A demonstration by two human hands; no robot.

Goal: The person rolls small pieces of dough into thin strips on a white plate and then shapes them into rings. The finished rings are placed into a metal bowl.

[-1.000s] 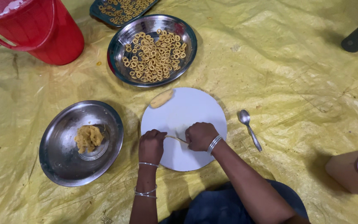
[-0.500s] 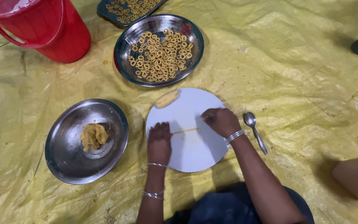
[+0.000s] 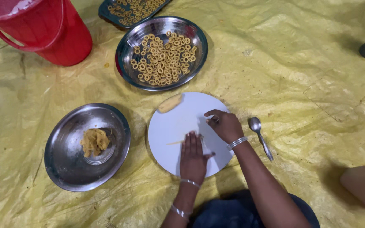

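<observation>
A thin strand of yellow dough (image 3: 176, 142) lies on the round white board (image 3: 170, 126), its right end running under the fingertips of the left hand (image 3: 192, 157), which rests flat on the board with fingers straight and together, palm down on the strand. The right hand (image 3: 223, 126) sits just beside it at the board's right edge, fingers curled loosely inward; whether it pinches any dough cannot be told from here. Both wrists wear thin metal bangles. At the board's upper left rim lies a short stubby lump of dough (image 3: 170, 103) — apart from the strand and from both hands. Just right of the board a steel spoon (image 3: 260, 135) lies on the yellow plastic sheet (image 3: 300, 76) that covers the floor. To the left stands a steel plate (image 3: 60, 164) with a mound of dough (image 3: 94, 142) in its middle. Beyond the board — further from the person — a steel bowl (image 3: 125, 67) holds many small dough rings (image 3: 162, 59), and past it a dark tray (image 3: 106, 10) carries more rings. A red plastic bucket (image 3: 60, 38) stands at the upper left.
</observation>
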